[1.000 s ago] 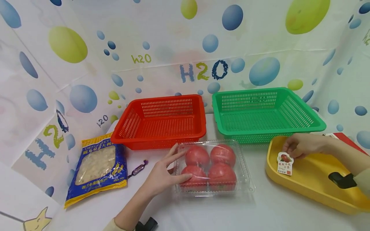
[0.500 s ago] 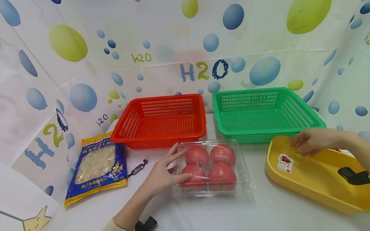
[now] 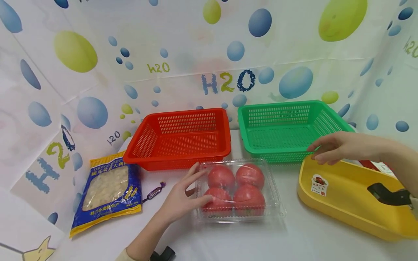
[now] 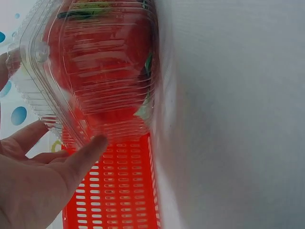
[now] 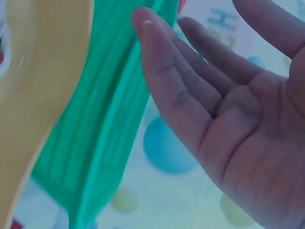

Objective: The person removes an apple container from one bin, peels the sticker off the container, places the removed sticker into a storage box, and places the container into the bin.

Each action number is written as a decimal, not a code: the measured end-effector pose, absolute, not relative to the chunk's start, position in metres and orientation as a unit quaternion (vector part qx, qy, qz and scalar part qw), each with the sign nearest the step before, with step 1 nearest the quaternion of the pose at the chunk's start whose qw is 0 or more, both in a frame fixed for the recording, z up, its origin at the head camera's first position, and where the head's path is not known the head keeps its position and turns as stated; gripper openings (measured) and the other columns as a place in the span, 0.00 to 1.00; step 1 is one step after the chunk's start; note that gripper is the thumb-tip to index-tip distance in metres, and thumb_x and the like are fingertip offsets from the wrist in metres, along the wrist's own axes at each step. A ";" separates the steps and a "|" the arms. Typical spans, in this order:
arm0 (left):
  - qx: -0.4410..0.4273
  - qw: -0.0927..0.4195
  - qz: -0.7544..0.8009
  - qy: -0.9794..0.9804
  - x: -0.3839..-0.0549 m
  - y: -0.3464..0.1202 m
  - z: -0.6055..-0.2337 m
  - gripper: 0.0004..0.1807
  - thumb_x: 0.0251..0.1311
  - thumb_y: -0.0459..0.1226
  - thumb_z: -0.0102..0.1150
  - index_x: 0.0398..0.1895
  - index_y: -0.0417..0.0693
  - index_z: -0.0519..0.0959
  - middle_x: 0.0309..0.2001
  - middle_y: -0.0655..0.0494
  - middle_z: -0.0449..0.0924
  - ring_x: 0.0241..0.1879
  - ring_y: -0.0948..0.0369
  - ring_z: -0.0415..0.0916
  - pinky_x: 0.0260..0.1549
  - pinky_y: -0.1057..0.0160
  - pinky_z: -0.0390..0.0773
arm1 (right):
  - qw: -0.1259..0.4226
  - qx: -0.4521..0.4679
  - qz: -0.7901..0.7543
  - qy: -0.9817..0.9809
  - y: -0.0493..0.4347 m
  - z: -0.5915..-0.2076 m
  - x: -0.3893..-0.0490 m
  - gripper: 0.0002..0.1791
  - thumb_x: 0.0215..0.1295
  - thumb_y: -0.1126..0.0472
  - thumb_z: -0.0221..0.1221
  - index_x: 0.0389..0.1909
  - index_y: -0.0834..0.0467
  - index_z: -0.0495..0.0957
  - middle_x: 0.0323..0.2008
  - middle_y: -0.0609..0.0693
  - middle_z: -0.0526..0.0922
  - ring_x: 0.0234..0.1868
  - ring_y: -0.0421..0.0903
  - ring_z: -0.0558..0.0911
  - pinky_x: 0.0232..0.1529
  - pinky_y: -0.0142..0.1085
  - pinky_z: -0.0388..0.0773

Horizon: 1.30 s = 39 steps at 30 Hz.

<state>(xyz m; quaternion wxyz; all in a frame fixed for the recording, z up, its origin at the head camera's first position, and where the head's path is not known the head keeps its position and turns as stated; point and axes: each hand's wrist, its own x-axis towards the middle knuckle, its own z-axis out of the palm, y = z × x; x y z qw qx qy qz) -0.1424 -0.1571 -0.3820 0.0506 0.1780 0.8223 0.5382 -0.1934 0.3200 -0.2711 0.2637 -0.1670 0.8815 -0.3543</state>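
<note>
My left hand (image 3: 182,198) touches the left side of a clear plastic clamshell box (image 3: 275,195), its fingers spread along the edge. Inside sit several red tomatoes (image 3: 249,199). In the left wrist view, the thumb lies against the ribbed wall of the box (image 4: 109,81). My right hand (image 3: 346,146) hovers above the back left rim of a yellow tray (image 3: 356,192), near the green basket (image 3: 277,136). Its fingers are loosely bent with nothing between them, as the right wrist view of the hand (image 5: 228,114) confirms. A small printed fruit label (image 3: 319,185) lies in the tray.
A red basket (image 3: 186,143) stands behind the box. To the left lie a blue and yellow pasta bag (image 3: 106,192) and a wrapped candy (image 3: 154,191). Something red and white (image 3: 375,166) shows behind the yellow tray. A patterned cloth (image 3: 196,43) hangs at the back.
My right hand has let go of the fruit label in the yellow tray, then risen and moved left toward the green basket. The left hand stays at the box.
</note>
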 end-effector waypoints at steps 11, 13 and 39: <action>0.215 0.041 0.626 0.749 -0.150 -0.176 -0.399 0.41 0.63 0.33 0.67 0.78 0.48 0.60 0.77 0.50 0.58 0.75 0.50 0.54 0.62 0.52 0.70 | 0.187 -0.233 -0.451 0.841 0.254 -0.309 -0.167 0.29 0.73 0.58 0.59 0.69 0.67 0.67 0.64 0.61 0.75 0.62 0.58 0.76 0.52 0.35 0.80; 0.231 0.053 0.638 0.733 -0.152 -0.179 -0.402 0.43 0.63 0.32 0.67 0.79 0.46 0.57 0.77 0.48 0.57 0.76 0.49 0.53 0.63 0.51 0.69 | 0.182 -0.232 -0.474 0.830 0.247 -0.318 -0.163 0.31 0.73 0.58 0.59 0.70 0.68 0.64 0.66 0.64 0.72 0.63 0.60 0.75 0.52 0.33 0.80; 0.295 0.195 0.694 0.627 -0.166 -0.195 -0.429 0.57 0.59 0.40 0.73 0.82 0.43 0.43 0.81 0.42 0.37 0.76 0.39 0.40 0.68 0.65 0.60 | 0.263 -0.072 -0.575 0.771 0.204 -0.375 -0.151 0.50 0.72 0.48 0.60 0.78 0.68 0.41 0.71 0.73 0.60 0.68 0.67 0.67 0.56 0.57 0.78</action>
